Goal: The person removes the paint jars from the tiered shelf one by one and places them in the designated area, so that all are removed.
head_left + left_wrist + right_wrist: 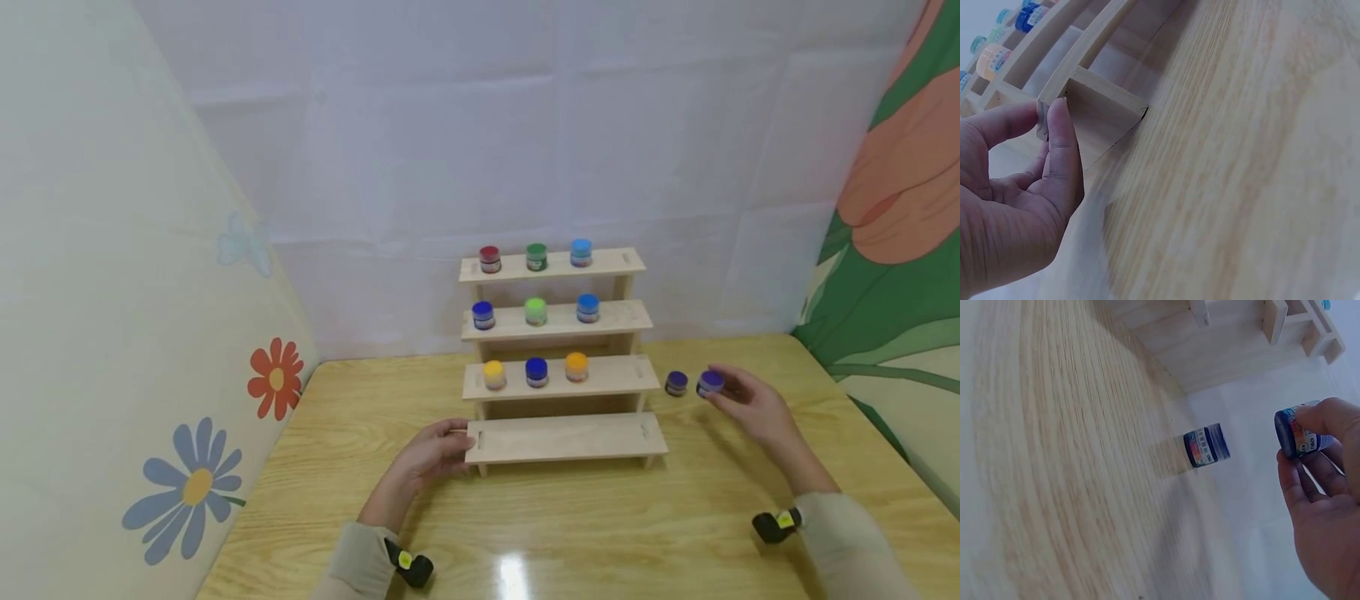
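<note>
In the head view, a four-tier wooden stand (562,439) occupies the centre to right of centre, on a wood-grain table (600,533). Its top tier bears a dark red jar (490,260), a green jar (536,257) and a light blue jar (581,253). The second holds a dark blue, a lime green and a blue one; the third a yellow, another dark blue and an orange one. At right of the frame, the right hand (757,408) pinches a dark purple paint jar (709,384) between thumb and fingers; a matching paint jar (677,383) stands on the table just beside it, towards the stand. Left of centre, the left hand (435,452) grips the left end of the lowest tier.

In the left wrist view, at the left of the frame, the left hand's thumb and finger pinch the end of that board; several jars show at upper left.

In the right wrist view, at the right edge, the right hand grips the labelled dark purple paint jar, apparently raised off the table; the matching paint jar stands near the centre.
</note>
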Tool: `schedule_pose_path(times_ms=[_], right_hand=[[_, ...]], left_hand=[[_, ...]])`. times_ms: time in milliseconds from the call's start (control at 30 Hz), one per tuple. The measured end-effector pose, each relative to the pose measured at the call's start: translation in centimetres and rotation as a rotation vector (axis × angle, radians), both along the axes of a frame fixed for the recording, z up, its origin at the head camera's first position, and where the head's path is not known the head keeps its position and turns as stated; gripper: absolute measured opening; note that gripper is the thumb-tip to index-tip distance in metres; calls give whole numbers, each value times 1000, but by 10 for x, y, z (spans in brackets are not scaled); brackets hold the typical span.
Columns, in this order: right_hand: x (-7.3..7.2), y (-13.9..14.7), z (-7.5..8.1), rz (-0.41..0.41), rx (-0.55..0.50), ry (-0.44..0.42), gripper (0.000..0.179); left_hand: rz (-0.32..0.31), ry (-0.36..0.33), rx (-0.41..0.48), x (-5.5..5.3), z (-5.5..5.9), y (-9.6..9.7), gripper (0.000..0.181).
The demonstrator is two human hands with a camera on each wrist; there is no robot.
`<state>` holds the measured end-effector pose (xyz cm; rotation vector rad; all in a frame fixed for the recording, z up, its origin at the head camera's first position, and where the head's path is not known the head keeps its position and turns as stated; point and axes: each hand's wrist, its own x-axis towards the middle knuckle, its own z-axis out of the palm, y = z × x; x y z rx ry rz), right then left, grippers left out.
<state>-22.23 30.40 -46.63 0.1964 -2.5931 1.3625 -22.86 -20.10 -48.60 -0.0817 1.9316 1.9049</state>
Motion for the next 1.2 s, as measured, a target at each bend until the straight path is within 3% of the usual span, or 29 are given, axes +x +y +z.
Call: schedule_pose_path(times_ms=[700, 900, 1200], right_hand=[[-31, 14, -27, -37, -7, -85, 54], [-41, 12, -35, -67, -26, -172, 58], [-48, 10, -38, -79, -40, -195, 56]], left_hand=[[25, -3, 7, 2, -2, 1, 53], [16, -8, 4, 2, 1, 1, 52], [10, -10, 10, 2, 1, 1, 53]])
